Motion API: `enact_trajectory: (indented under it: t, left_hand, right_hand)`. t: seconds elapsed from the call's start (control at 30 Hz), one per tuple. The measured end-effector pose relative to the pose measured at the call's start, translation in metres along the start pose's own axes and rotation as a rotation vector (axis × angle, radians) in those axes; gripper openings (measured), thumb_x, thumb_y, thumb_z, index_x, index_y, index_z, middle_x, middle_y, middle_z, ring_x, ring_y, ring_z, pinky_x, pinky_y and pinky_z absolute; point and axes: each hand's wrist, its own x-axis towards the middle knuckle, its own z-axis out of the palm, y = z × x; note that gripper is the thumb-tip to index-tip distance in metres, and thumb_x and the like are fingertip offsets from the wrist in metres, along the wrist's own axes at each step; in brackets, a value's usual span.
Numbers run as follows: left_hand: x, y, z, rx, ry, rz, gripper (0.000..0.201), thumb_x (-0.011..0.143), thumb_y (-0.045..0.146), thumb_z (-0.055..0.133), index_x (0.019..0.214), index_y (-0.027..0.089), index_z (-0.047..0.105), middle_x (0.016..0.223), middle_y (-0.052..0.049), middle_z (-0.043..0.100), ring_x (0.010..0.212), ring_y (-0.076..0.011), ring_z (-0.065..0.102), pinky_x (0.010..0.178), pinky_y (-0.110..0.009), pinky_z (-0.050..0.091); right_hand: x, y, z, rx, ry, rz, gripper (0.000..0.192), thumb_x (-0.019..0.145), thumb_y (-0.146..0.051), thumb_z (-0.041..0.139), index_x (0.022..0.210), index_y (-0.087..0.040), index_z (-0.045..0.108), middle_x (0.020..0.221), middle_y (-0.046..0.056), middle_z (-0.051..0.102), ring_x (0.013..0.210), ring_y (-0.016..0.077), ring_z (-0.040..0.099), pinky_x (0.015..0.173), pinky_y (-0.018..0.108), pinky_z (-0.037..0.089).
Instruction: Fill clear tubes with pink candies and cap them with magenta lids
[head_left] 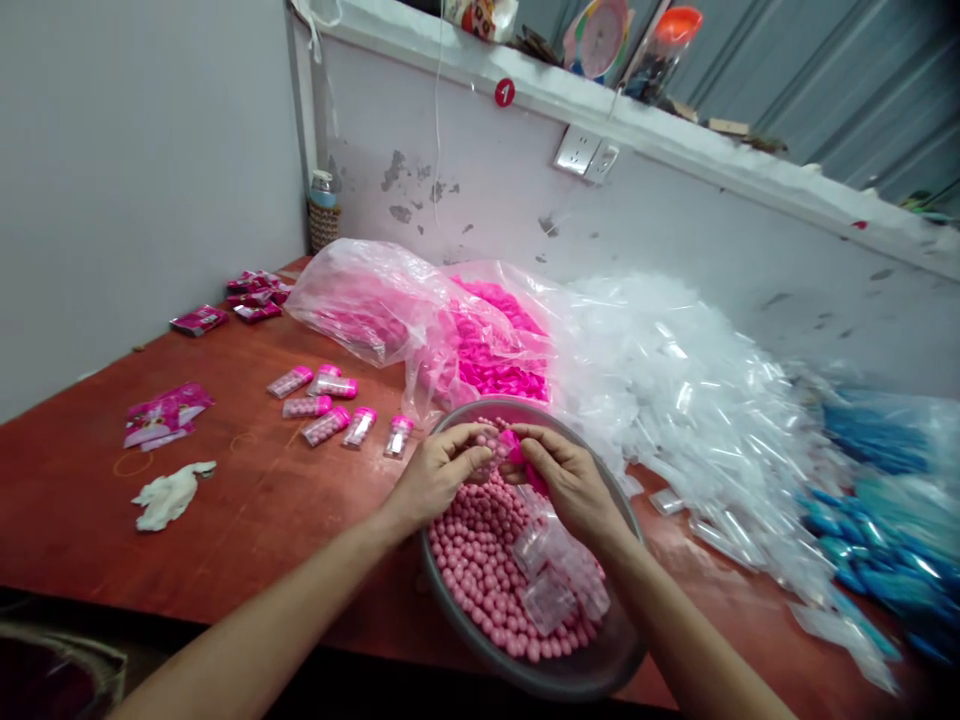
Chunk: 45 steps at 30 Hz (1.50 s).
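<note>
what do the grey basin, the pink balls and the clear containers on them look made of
Grey basin: probably plastic, given its smooth, dull wall and rounded rim.
Pink balls: opaque, smooth, faintly shiny; maybe plastic or coated candy, the look can't settle it.
Clear containers: likely thin plastic, see-through with pale glints.

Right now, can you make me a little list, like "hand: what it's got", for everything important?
left hand: holds a clear tube of beads
right hand: holds bright pink plastic
bowl: pink beads, clear containers on top
table, left side: seven pink-capped tubes
behind bowl: clear bag
right side: clear plastic heap
</note>
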Motion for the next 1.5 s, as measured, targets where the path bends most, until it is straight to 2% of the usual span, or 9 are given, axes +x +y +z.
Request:
enact_trajectory:
  t: [0.1, 0.2, 0.33, 0.4, 0.67, 1.03, 1.2, 1.33, 1.5]
  left_hand:
    - [0.000, -0.001, -0.001, 0.007, -0.012, 0.014, 0.029, 0.078, 0.029, 0.059, 0.102, 0.014, 0.062, 0.091, -0.004, 0.059, 0.082, -0.0151, 0.060, 0.073, -0.029, 0.054]
    - [-0.001, -0.002, -0.002, 0.078, -0.031, 0.042, 0.030, 0.080, 0.029, 0.057, 0.105, 0.014, 0.062, 0.093, -0.005, 0.060, 0.083, -0.0164, 0.059, 0.073, -0.031, 0.053]
    - [-0.001, -0.004, -0.002, 0.208, -0.028, 0.075, 0.031, 0.081, 0.028, 0.056, 0.108, 0.013, 0.062, 0.097, -0.007, 0.062, 0.084, -0.0181, 0.059, 0.074, -0.032, 0.052]
    - [-0.001, -0.004, -0.001, 0.244, -0.025, 0.104, 0.031, 0.081, 0.028, 0.055, 0.108, 0.014, 0.062, 0.098, -0.007, 0.064, 0.087, -0.0192, 0.059, 0.077, -0.031, 0.051]
    - [-0.008, 0.000, -0.001, 0.442, 0.007, 0.217, 0.025, 0.082, 0.019, 0.053, 0.104, 0.018, 0.066, 0.099, -0.004, 0.068, 0.093, -0.0183, 0.061, 0.084, -0.027, 0.047]
    - [-0.012, 0.003, 0.000, 0.576, -0.077, 0.299, 0.025, 0.084, 0.017, 0.052, 0.104, 0.021, 0.067, 0.095, -0.003, 0.071, 0.085, -0.0159, 0.064, 0.078, -0.025, 0.048]
    - [-0.007, -0.001, -0.001, 0.462, 0.025, 0.194, 0.027, 0.081, 0.020, 0.054, 0.105, 0.017, 0.066, 0.105, -0.006, 0.068, 0.095, -0.0205, 0.062, 0.084, -0.031, 0.048]
    - [-0.001, 0.002, -0.001, 0.194, 0.060, 0.071, 0.031, 0.080, 0.023, 0.054, 0.109, 0.014, 0.063, 0.101, -0.006, 0.069, 0.091, -0.0206, 0.063, 0.079, -0.031, 0.051]
    - [-0.001, 0.002, -0.002, 0.229, 0.022, 0.128, 0.027, 0.080, 0.022, 0.057, 0.104, 0.017, 0.067, 0.101, -0.005, 0.069, 0.096, -0.0200, 0.061, 0.088, -0.032, 0.046]
  right_hand:
    - [-0.003, -0.003, 0.001, -0.108, -0.004, -0.049, 0.031, 0.077, -0.040, 0.060, 0.102, -0.020, 0.061, 0.102, 0.005, 0.062, 0.081, 0.0174, 0.064, 0.071, 0.033, 0.056]
    - [-0.003, -0.011, -0.007, -0.377, -0.015, -0.147, 0.028, 0.080, -0.037, 0.059, 0.101, -0.020, 0.062, 0.096, 0.006, 0.064, 0.082, 0.0197, 0.063, 0.074, 0.035, 0.054]
    - [0.000, -0.021, -0.013, -0.650, 0.096, -0.377, 0.032, 0.086, -0.031, 0.051, 0.116, -0.024, 0.054, 0.106, 0.007, 0.061, 0.096, 0.0210, 0.057, 0.087, 0.037, 0.046]
    - [0.000, -0.022, -0.009, -0.661, 0.045, -0.439, 0.034, 0.088, -0.029, 0.048, 0.122, -0.025, 0.049, 0.112, 0.007, 0.058, 0.101, 0.0204, 0.055, 0.089, 0.036, 0.044]
    - [-0.006, -0.011, 0.005, -0.783, -0.025, -0.619, 0.031, 0.089, -0.020, 0.046, 0.118, -0.026, 0.052, 0.085, 0.005, 0.057, 0.080, 0.0186, 0.054, 0.071, 0.032, 0.047]
    - [-0.019, -0.001, 0.000, -1.043, -0.067, -0.770, 0.042, 0.089, -0.015, 0.043, 0.131, -0.021, 0.041, 0.088, 0.010, 0.060, 0.082, 0.0206, 0.059, 0.067, 0.031, 0.050]
    - [-0.012, -0.005, 0.004, -0.783, 0.001, -0.604, 0.033, 0.087, -0.020, 0.049, 0.120, -0.022, 0.054, 0.094, 0.009, 0.063, 0.087, 0.0189, 0.060, 0.074, 0.031, 0.051]
    - [-0.018, -0.008, -0.001, -0.147, -0.009, -0.244, 0.036, 0.083, -0.028, 0.057, 0.119, -0.028, 0.053, 0.118, 0.006, 0.058, 0.096, 0.0203, 0.060, 0.084, 0.037, 0.050]
    - [-0.027, 0.001, -0.017, 0.343, 0.023, -0.032, 0.030, 0.076, -0.031, 0.066, 0.105, -0.024, 0.062, 0.105, 0.006, 0.065, 0.083, 0.0182, 0.065, 0.078, 0.034, 0.052]
